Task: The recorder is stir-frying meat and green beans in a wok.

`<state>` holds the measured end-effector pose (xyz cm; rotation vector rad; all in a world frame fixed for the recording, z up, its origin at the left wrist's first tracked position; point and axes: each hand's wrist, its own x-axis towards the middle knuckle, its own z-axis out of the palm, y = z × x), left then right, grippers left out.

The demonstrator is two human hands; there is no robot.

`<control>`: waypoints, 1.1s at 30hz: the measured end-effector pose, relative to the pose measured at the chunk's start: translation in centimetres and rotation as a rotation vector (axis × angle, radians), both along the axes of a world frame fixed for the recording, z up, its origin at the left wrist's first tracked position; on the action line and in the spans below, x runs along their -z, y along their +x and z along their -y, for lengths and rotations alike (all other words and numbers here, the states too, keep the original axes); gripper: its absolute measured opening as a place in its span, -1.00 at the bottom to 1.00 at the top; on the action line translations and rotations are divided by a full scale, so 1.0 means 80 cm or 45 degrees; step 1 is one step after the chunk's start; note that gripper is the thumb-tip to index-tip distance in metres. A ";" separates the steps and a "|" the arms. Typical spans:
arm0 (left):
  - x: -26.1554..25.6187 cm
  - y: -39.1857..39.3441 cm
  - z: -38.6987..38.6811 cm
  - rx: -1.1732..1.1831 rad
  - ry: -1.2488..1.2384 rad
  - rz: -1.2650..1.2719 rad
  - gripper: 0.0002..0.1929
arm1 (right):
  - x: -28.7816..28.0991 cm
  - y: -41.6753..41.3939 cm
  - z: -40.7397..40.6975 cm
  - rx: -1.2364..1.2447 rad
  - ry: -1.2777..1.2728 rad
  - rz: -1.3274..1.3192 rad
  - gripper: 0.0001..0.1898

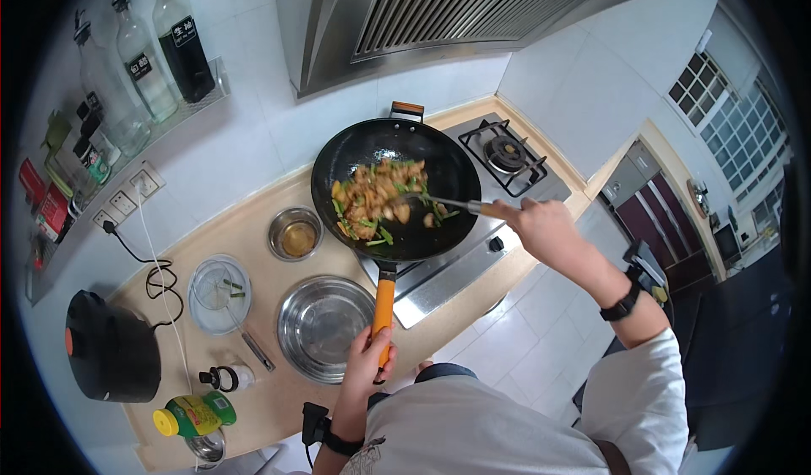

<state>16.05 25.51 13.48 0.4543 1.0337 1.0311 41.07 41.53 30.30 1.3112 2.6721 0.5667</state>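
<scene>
A black wok [443, 158] sits over the left side of the gas stove. My left hand [369, 354] grips its orange handle [384, 304], which points toward me. In the wok lies a heap of browned meat pieces [374, 186] mixed with green vegetable pieces [380, 237]. My right hand [543, 231] holds a metal cooking utensil [443, 201] by its wooden handle, above the wok's right rim. The utensil's head rests among the food, and the pieces partly hide its shape.
Left of the wok stand a small metal bowl [277, 231] with brownish liquid, a large metal basin [298, 348], and a plate [218, 329] under a wire strainer [209, 285]. A second burner [505, 153] is at right. The range hood [456, 6] overhangs the back; a black cooker [114, 348] stands far left.
</scene>
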 end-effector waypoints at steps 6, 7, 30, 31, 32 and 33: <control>0.001 -0.003 0.002 -0.032 -0.009 -0.047 -0.75 | -0.044 0.030 -0.026 0.261 -0.334 -0.504 -0.83; 0.001 -0.003 0.003 -0.029 -0.015 -0.042 -0.74 | -0.041 0.035 -0.034 0.263 -0.330 -0.505 -0.83; 0.003 -0.003 0.001 -0.017 -0.016 0.027 -0.73 | -0.087 0.008 0.040 -0.212 -0.165 -0.136 -0.58; 0.005 -0.003 0.000 -0.012 -0.004 0.028 -0.73 | -0.107 0.010 0.054 -0.165 -0.176 -0.174 -0.58; 0.004 -0.003 0.000 -0.015 -0.006 0.031 -0.73 | -0.123 0.011 0.065 -0.168 -0.178 -0.171 -0.58; 0.003 -0.003 -0.001 -0.011 -0.005 0.004 -0.72 | -0.135 0.013 0.076 -0.105 -0.186 -0.141 -0.58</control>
